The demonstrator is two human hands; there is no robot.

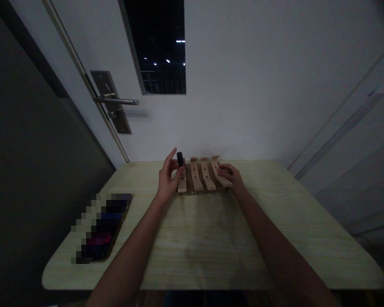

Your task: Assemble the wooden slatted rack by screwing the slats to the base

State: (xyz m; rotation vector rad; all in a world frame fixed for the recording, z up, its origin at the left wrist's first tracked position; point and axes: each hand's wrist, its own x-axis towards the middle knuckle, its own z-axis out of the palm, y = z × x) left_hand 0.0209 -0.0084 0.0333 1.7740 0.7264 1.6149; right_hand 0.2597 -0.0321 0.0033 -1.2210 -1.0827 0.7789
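In the head view a wooden rack lies near the table's back edge, with several pale curved wooden strips (196, 175) set side by side on a brown base (201, 192). Small dark dots, like screws or holes, mark the strips. At the rack's left end, my left hand (169, 177) has its thumb and fingers closed round the lower part of a short black cylinder (179, 158) that stands upright over the leftmost strip; the index finger points up. My right hand (233, 175) grips the rightmost strip (220, 175), which slants away from the others. Its fingertips are partly hidden.
A phone (110, 230), partly pixelated, lies on the left of the pale wood-grain table (198, 247). Behind the table rises a white door (243, 85) with a metal lever handle (120, 101) and a dark window (161, 47).
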